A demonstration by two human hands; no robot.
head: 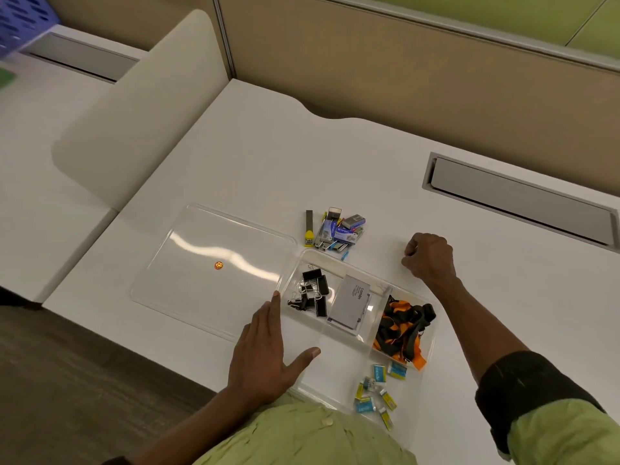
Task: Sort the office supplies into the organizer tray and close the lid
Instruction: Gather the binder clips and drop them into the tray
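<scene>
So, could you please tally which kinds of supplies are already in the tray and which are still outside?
In the tray:
black binder clips: 1 group
grey box: 1
orange-black lanyards: 1 bundle
small blue-yellow packets: 1 group
Outside: stapler-pin boxes: 1 pile
Total: 5 kinds

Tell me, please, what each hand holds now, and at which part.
The left hand lies flat on the tray, at its left edge. The right hand is a closed fist; anything inside cannot be told.

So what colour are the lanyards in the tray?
Orange and black lanyards, seen in the head view.
</scene>
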